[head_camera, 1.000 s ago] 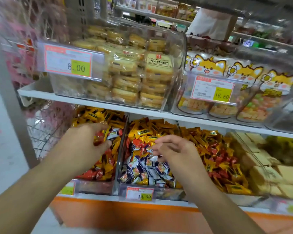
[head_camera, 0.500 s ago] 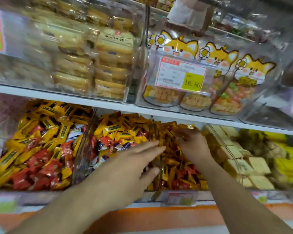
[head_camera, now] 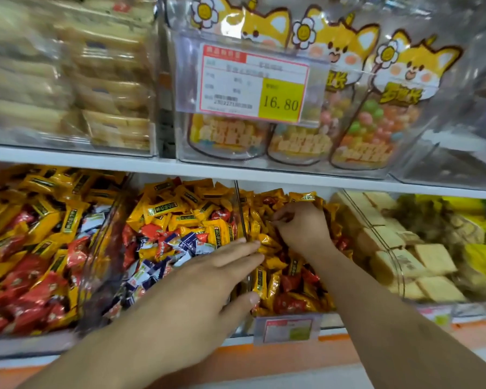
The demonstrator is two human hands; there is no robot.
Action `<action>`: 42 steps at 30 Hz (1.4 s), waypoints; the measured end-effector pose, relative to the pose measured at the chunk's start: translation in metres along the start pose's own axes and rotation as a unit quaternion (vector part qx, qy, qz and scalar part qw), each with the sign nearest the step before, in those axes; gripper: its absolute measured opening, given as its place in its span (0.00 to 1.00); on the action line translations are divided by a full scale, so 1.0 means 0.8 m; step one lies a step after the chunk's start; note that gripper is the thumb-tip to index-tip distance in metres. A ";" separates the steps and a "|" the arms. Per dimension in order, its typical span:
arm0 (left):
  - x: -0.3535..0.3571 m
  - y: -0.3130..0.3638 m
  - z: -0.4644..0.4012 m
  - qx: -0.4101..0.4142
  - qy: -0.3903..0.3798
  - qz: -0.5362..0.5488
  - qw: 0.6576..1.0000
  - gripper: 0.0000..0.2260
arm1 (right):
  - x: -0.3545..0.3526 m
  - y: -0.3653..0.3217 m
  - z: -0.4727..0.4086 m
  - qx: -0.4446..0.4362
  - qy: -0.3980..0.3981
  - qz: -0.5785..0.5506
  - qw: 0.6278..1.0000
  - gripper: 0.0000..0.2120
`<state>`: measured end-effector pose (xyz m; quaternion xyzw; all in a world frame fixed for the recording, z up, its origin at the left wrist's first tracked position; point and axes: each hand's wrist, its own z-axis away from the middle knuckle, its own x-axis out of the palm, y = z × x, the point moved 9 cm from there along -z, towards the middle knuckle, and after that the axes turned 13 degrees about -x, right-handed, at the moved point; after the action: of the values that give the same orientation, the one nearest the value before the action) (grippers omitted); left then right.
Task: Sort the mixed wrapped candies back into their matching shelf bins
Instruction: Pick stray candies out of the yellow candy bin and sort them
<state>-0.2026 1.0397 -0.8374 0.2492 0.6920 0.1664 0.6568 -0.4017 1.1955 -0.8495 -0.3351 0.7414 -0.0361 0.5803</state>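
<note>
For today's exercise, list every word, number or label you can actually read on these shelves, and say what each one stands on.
"16.80": yellow box of the price tag clipped to the clear bin of fox-print bags.
Rest of that tag, barcode digits included: too blurred to read.
Yellow lettering on the fox-print bags: not legible enough to quote.
Lower price tag: blurred.
Candy wrappers: print too small.

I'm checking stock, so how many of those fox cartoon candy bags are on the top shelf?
3, upright in the clear bin: left one partly behind the price tag, middle one, right one. More may be hidden behind them.
</note>
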 end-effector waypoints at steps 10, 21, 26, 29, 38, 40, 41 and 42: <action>-0.018 0.024 0.006 -0.035 -0.049 -0.012 0.998 0.24 | -0.062 0.008 0.036 0.027 0.095 -0.117 0.988 0.11; 0.002 -0.009 0.011 0.018 -0.023 0.038 0.999 0.27 | -0.024 -0.021 0.020 -0.034 -0.013 -0.083 0.996 0.10; 0.008 -0.013 0.000 0.018 -0.032 0.075 0.996 0.26 | 0.009 -0.020 0.004 -0.070 -0.090 -0.006 0.993 0.15; 0.008 -0.014 -0.002 0.026 -0.025 0.055 0.998 0.25 | 0.014 -0.022 0.001 -0.091 -0.118 0.024 0.989 0.17; 0.001 -0.010 0.003 0.025 -0.033 0.043 0.998 0.25 | -0.009 0.001 0.011 -0.028 -0.043 -0.022 0.998 0.09; -0.002 -0.008 0.005 0.015 -0.029 0.034 0.999 0.24 | -0.029 0.000 0.019 -0.026 -0.013 -0.040 0.999 0.07; -0.004 -0.007 0.006 0.009 -0.021 0.026 0.999 0.24 | -0.041 0.002 0.023 -0.021 0.008 -0.052 0.998 0.07; -0.008 -0.004 0.007 0.004 -0.013 0.020 1.000 0.23 | -0.052 0.006 0.029 -0.013 0.028 -0.064 0.997 0.07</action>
<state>-0.1975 1.0330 -0.8340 0.2679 0.6791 0.1737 0.6610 -0.3793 1.2293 -0.8241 -0.3883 0.7348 -0.0723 0.5514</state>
